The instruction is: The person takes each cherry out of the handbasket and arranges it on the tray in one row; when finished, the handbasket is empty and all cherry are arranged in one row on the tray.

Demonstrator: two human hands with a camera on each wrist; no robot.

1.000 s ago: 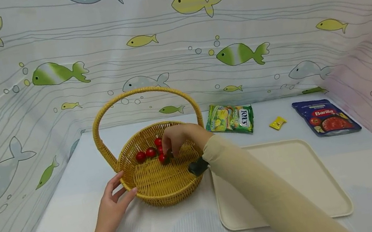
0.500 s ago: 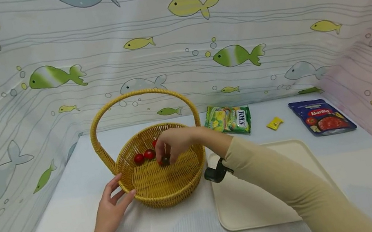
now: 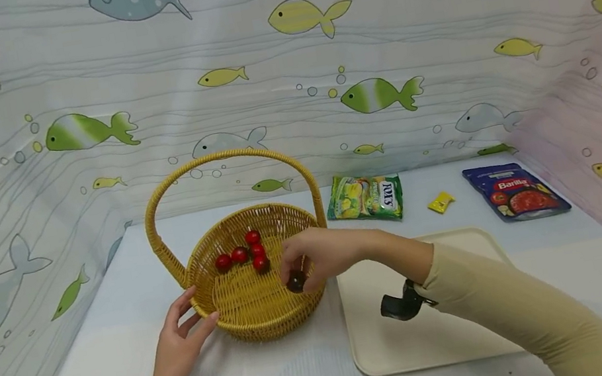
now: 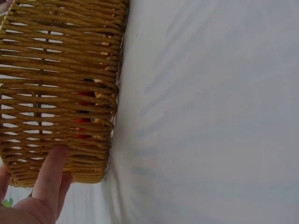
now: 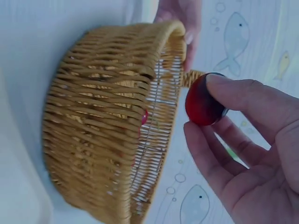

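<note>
In the head view, my right hand (image 3: 319,255) is above the right side of a round wicker basket (image 3: 265,327) with a tall handle. Thumb and fingertips pinch a small, round red-and-black fruit (image 5: 205,100), which is raised above the rim in the right wrist view. Several similar red fruits (image 3: 240,255) lie inside the basket toward the back. My left hand (image 3: 179,340) rests against the basket's left rim near the handle base, its fingers fairly straight. In the left wrist view, one finger (image 4: 50,175) touches the woven outer wall.
A cream tray (image 3: 425,344) lies right of the basket, under my right forearm. Behind it are a green FOX'S bag (image 3: 364,198), a small yellow wrapped candy (image 3: 440,202) and a blue Barilla pouch (image 3: 516,192). A fish-patterned curtain (image 3: 271,86) backs the white table.
My right hand has lifted one fruit from the cluster and moved right and nearer with it. The other fruits are now uncovered. My left hand has stayed at the basket rim.
</note>
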